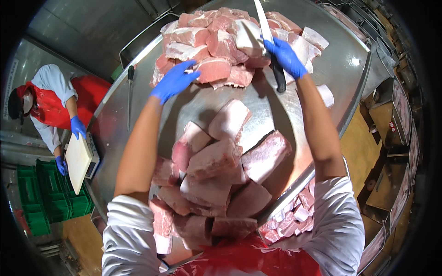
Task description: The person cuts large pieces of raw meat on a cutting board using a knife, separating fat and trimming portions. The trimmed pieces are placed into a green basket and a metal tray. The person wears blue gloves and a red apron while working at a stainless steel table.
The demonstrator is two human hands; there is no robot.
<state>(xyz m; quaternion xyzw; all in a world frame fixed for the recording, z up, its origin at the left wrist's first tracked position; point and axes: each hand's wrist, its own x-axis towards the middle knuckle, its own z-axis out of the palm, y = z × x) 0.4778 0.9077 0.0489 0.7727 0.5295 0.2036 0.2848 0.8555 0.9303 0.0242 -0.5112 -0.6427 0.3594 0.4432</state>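
My left hand (pixel 175 80), in a blue glove, has its fingers spread at the lower edge of a pile of pink pork slices (pixel 198 37), touching or just over one. My right hand (pixel 283 60), also gloved in blue, is closed on a large knife (pixel 279 76) with a black handle, its pale blade pointing away from me over the pile. Below my hands, between my forearms, several larger pork blocks (pixel 212 158) lie on the steel table (pixel 331 64).
A second black-handled tool (pixel 130 83) lies along the table's left. A co-worker (pixel 73 101) in a red apron grips a white board (pixel 76 161) there, above green crates (pixel 60 193). A container of meat chunks (pixel 294 211) sits at lower right. Steel carts (pixel 386 193) stand farther right.
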